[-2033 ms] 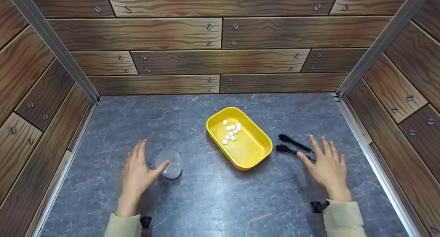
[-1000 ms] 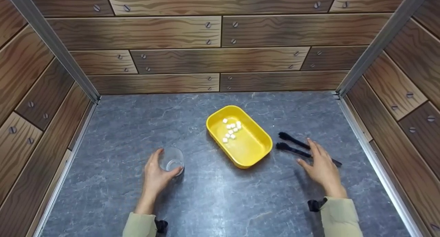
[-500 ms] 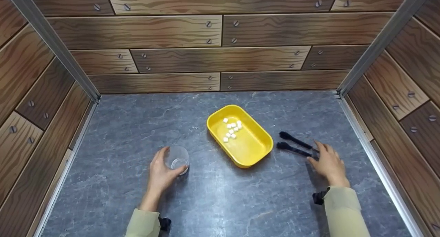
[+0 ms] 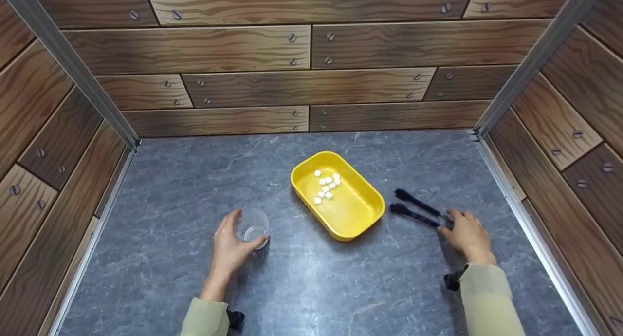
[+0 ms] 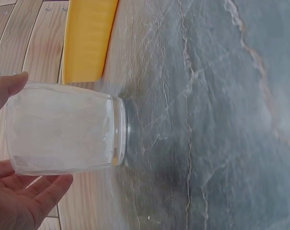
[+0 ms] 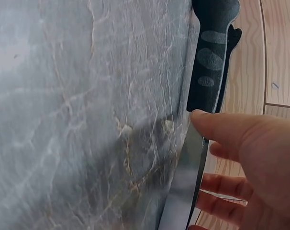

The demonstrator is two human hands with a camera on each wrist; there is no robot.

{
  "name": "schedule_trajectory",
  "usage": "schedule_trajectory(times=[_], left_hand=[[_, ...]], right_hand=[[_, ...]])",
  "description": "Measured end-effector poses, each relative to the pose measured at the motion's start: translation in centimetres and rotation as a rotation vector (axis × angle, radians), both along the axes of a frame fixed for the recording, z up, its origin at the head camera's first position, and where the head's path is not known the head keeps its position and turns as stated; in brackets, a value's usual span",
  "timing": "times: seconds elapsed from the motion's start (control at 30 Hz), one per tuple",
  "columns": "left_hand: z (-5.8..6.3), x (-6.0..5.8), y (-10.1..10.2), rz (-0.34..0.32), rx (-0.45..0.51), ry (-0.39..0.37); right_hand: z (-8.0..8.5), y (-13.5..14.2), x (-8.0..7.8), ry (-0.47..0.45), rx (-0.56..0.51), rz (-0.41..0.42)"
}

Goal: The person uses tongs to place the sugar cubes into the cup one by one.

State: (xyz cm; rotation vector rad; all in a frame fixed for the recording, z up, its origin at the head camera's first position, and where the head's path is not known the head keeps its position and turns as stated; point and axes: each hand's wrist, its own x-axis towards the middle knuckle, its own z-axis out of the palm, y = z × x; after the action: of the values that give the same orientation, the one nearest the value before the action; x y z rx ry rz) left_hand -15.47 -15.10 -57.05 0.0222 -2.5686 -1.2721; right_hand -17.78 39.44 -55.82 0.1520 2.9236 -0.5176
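In the head view my left hand (image 4: 229,247) holds a clear cup (image 4: 254,221), thumb on the near side and fingers on the far side. The left wrist view shows this cup (image 5: 63,129) upright, its base at the grey tabletop, the thumb and fingers on opposite sides near the rim. My right hand (image 4: 468,234) grips a pair of tongs (image 4: 416,215) lying at the right, black tips pointing left. Seen from the right wrist, the thumb presses one flat metal arm (image 6: 183,177) just behind its black end (image 6: 209,57); several fingers curl at the other side.
A yellow tray (image 4: 357,204) stands between the hands, angled, with several small white cubes (image 4: 329,196) inside towards its far left. Wood-patterned walls (image 4: 243,90) enclose the grey table (image 4: 311,287) at the back and both sides.
My left hand has moved right and taken hold of the cup, which has shifted slightly right. My right hand has come down and its fingers have closed in on the tongs. The tray stays put.
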Motion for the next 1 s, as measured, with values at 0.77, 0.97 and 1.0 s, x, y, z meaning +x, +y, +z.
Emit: schedule_trajectory(times=[0.77, 0.97, 1.0], left_hand=[[0.07, 0.08, -0.19, -0.033, 0.005, -0.050], [-0.04, 0.00, -0.10, -0.024, 0.004, -0.054], [-0.08, -0.02, -0.07, -0.023, 0.005, -0.057]], right_hand=[[0.01, 0.08, 0.01, -0.058, -0.003, 0.034], [0.20, 0.21, -0.10, -0.092, -0.010, 0.027], [0.23, 0.25, -0.07, -0.100, -0.011, 0.028]])
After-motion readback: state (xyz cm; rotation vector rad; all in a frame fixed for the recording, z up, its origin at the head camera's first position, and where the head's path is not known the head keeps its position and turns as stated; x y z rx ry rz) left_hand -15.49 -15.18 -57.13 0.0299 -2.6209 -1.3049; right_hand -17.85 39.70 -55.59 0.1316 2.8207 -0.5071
